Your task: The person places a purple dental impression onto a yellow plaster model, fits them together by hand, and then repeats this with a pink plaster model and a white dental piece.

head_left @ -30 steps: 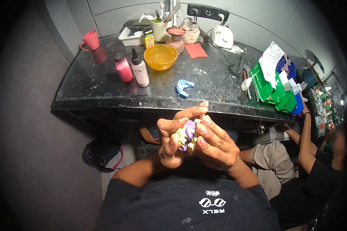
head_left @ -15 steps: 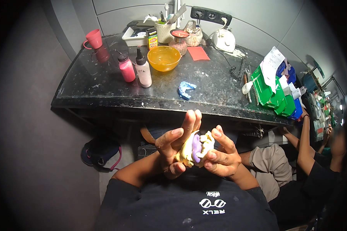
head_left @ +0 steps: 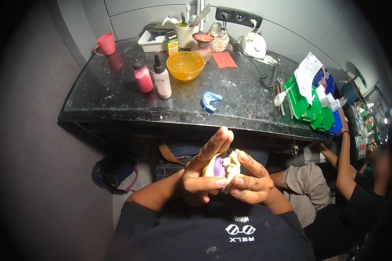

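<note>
Above my lap, in front of the bench edge, my two hands hold a pair of pale yellow plaster dental casts together. Palm side inward, my left hand (head_left: pixel 197 177) is closed round the left cast (head_left: pixel 209 167), thumb laid across its near side and two fingers stretched up. A purple layer (head_left: pixel 220 167), perhaps wax or putty, lies between the casts. Fingertips of my right hand (head_left: pixel 256 182) pinch the right cast (head_left: pixel 232 163), which has a toothed edge facing the purple layer. The underside of both pieces is hidden by my fingers.
On the black bench (head_left: pixel 130 102) lies a blue dental impression (head_left: pixel 211 102). Behind it stand an amber bowl (head_left: pixel 186 69), two squeeze bottles (head_left: pixel 162 81) and a pink mug (head_left: pixel 106 43). Green bins (head_left: pixel 307 108) sit at right, near another person's arm (head_left: pixel 345 152).
My left thumb has come across the near side of the casts. The casts have turned a little, and the left hand has shifted slightly to the right.
</note>
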Available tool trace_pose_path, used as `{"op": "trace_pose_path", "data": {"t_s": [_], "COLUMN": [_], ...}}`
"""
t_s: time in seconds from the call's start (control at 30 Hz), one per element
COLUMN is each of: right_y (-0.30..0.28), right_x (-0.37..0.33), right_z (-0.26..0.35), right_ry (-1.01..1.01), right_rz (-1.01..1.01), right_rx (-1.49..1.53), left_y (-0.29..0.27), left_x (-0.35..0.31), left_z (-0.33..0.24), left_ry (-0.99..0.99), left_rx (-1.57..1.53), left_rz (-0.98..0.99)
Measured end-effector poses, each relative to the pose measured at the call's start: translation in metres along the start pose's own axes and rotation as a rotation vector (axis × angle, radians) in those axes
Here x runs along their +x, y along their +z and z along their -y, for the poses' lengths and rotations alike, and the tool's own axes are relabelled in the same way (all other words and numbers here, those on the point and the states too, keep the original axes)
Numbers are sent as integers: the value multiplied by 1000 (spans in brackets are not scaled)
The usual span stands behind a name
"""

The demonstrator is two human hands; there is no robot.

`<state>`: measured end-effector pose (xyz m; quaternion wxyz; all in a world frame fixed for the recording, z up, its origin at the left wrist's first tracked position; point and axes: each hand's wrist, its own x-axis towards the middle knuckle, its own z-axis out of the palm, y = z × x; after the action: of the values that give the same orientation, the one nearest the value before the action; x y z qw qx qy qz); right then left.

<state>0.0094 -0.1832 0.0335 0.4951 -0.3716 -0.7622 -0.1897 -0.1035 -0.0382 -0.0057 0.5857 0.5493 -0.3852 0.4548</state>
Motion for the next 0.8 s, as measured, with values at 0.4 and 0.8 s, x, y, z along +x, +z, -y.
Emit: {"op": "trace_pose_path", "data": {"t_s": [0.4, 0.8], "right_y": [-2, -3], "right_x": [4, 4], "right_z": [1, 2], "right_ry": [-38, 41], "right_rz": [27, 44], "right_rx": [-20, -115], "left_y": [0, 9], "left_x": [0, 11], "left_z": [7, -7], "left_ry": [34, -146], "left_rx": [-71, -134], "left_rz": [23, -81]}}
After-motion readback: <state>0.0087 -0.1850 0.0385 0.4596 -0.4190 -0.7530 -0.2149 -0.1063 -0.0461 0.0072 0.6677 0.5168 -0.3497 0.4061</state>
